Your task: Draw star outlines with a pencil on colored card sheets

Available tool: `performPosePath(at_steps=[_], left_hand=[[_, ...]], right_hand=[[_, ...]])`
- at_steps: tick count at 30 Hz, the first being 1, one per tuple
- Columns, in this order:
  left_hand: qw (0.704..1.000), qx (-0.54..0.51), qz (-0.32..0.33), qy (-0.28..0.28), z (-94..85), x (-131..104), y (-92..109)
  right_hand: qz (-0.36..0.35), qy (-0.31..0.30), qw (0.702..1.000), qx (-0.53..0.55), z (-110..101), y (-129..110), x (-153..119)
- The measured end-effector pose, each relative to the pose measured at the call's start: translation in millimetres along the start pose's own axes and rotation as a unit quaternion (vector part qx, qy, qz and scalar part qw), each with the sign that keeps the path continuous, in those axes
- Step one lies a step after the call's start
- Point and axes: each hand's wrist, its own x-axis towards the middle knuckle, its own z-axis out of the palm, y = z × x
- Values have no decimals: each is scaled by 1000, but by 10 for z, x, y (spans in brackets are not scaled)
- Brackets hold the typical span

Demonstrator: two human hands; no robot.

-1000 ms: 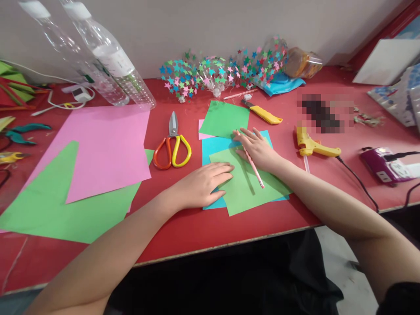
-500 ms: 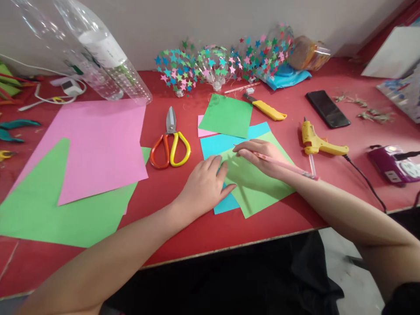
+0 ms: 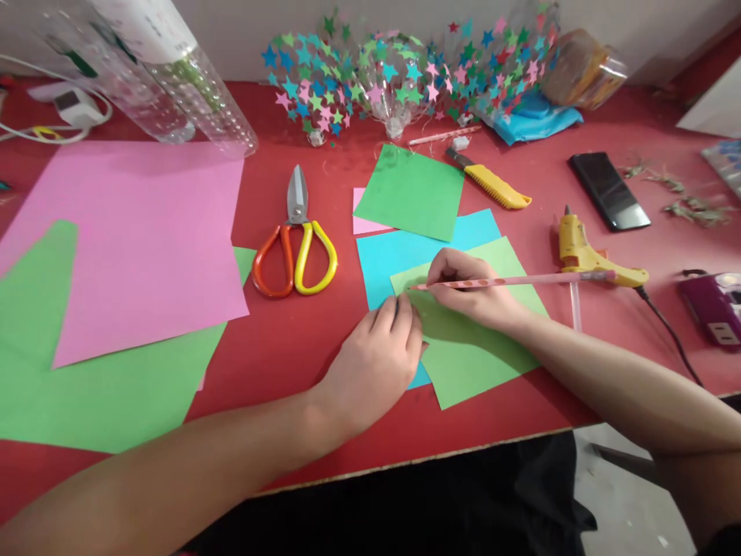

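My right hand (image 3: 472, 289) is closed around a pink pencil (image 3: 536, 279), which lies nearly level with its tip pointing left. The tip is close to the left edge of a light green paper sheet (image 3: 463, 378); whether it touches cannot be made out. My left hand (image 3: 379, 351) rests palm down at that same edge, its fingers on the papers and slightly bent. Beneath the light green sheet is a blue sheet (image 3: 385, 266). A darker green sheet (image 3: 411, 193) overlaps the blue one at the back, with a small pink piece (image 3: 362, 212) under it.
Scissors (image 3: 296, 239) lie left of my hands, beside large pink paper (image 3: 156, 247) over green paper (image 3: 116, 409). Behind are a yellow cutter (image 3: 498, 185), star decorations (image 3: 397, 73) and plastic bottles (image 3: 197, 100). A glue gun (image 3: 596, 259) and phone (image 3: 610, 191) lie right.
The pencil has swung from slanting to nearly level, its tip now by the sheet's left edge. My left-hand fingers have drawn closer together. The view has shifted and come nearer.
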Motion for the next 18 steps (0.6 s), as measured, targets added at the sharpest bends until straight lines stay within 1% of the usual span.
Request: performPosePath(at_steps=[6, 10, 16, 18], left_hand=[[999, 10, 4, 39, 6, 4, 13], [999, 6, 10, 44, -1, 3, -11], [996, -1, 31, 80, 1, 11, -42], [996, 1, 33, 83, 9, 9, -43]], right_hand=[[-45, -11, 998, -30, 16, 52, 21], [-45, -23, 998, -43, 7, 52, 32], [-43, -46, 997, -48, -9, 30, 21], [-46, -47, 996, -53, -9, 30, 19]])
